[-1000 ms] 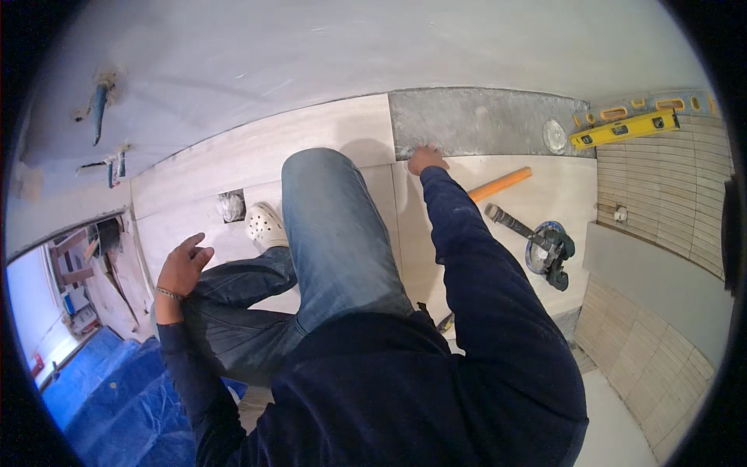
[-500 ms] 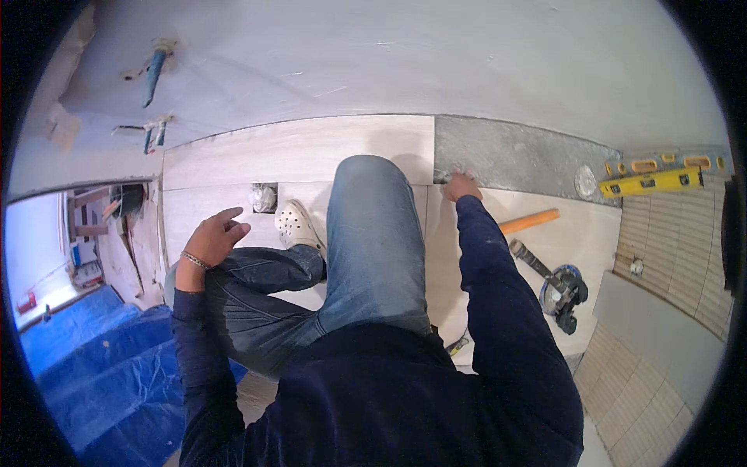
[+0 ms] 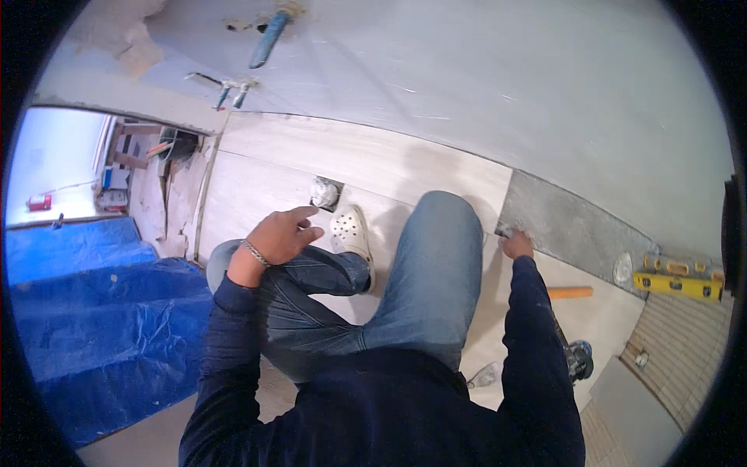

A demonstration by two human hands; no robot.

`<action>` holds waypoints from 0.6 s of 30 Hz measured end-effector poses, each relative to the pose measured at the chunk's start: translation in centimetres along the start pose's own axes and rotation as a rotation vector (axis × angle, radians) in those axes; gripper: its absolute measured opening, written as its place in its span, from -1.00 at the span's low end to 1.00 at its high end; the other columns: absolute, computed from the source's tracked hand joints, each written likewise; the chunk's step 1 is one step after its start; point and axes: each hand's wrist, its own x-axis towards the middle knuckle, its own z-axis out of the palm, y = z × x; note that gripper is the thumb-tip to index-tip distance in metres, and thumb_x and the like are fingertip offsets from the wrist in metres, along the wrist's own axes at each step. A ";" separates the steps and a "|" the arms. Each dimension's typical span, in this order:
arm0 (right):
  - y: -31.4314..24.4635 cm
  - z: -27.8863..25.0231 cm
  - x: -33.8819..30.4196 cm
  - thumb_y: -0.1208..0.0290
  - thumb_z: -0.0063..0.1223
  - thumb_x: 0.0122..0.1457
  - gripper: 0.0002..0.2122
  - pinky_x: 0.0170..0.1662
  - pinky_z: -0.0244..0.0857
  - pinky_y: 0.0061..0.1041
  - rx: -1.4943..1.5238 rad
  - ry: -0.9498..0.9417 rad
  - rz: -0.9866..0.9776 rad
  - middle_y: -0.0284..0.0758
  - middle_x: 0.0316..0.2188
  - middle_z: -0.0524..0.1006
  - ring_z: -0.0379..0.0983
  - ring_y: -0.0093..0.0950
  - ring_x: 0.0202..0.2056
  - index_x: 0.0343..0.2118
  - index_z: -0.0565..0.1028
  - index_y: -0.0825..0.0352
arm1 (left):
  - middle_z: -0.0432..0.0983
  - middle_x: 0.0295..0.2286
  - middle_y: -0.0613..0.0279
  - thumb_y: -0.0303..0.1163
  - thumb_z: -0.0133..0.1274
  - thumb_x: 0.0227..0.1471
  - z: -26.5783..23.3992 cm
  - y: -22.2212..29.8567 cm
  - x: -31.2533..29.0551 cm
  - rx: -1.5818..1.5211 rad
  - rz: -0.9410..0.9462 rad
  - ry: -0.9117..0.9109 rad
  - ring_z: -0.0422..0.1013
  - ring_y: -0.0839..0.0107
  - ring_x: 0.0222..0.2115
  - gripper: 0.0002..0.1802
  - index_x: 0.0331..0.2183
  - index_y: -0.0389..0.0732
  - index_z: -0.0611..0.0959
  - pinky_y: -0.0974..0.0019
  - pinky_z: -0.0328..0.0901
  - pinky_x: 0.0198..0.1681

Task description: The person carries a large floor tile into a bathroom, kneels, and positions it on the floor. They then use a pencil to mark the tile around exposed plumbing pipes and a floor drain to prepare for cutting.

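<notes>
My left hand point(image 3: 284, 237) hovers over my bent left leg with its fingers apart and nothing in them. It is near a square hole point(image 3: 338, 194) in the floor, stuffed with whitish crumpled material. Down at the edge of a pale plank-shaped floor tile point(image 3: 436, 167), my right hand point(image 3: 517, 244) has its fingers bent together. They touch the corner where the tile meets a bare grey strip of floor point(image 3: 560, 210); whatever they may hold is too small to make out.
An orange bar point(image 3: 569, 293), a partly hidden angle grinder point(image 3: 578, 359) and a trowel-like tool point(image 3: 484, 377) lie to the right. A yellow spirit level point(image 3: 677, 286) lies beyond. Blue plastic sheeting point(image 3: 117, 327) covers the left side. Pipe stubs point(image 3: 269, 40) stick out of the wall.
My view has turned left, so the floor and wall appear tilted and more blue sheeting shows. My right hand stays at the tile corner, and my left hand remains raised over my leg.
</notes>
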 end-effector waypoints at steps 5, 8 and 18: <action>-1.3 -1.0 -1.2 0.17 0.03 0.03 -0.41 0.21 0.07 -0.21 -0.070 0.011 -0.040 0.02 0.07 0.37 0.24 -0.05 0.14 0.14 0.31 0.32 | 0.58 -0.31 -0.09 -0.12 0.09 0.04 0.2 -0.5 0.2 -0.013 0.025 0.003 0.50 -0.02 -0.26 -0.48 -0.02 -0.21 0.52 0.12 0.37 -0.17; -0.1 -0.7 -0.6 0.16 0.06 0.04 -0.40 0.20 0.11 -0.22 -0.076 0.018 -0.044 0.06 0.08 0.34 0.24 -0.01 0.13 0.14 0.31 0.35 | 0.58 -0.30 -0.06 -0.13 0.09 0.04 -0.1 0.3 0.3 0.002 0.051 0.014 0.49 -0.02 -0.25 -0.50 -0.03 -0.18 0.52 0.10 0.36 -0.16; -0.2 -0.4 -0.7 0.19 0.01 0.07 -0.35 0.30 -0.15 -0.15 -0.110 -0.042 -0.041 0.11 0.17 0.21 -0.03 0.07 0.25 0.18 0.21 0.46 | 0.57 -0.29 -0.01 -0.12 0.08 0.02 3.8 -2.9 0.6 0.238 -0.023 -0.220 0.49 0.04 -0.23 -0.56 -0.07 -0.08 0.58 0.08 0.36 -0.14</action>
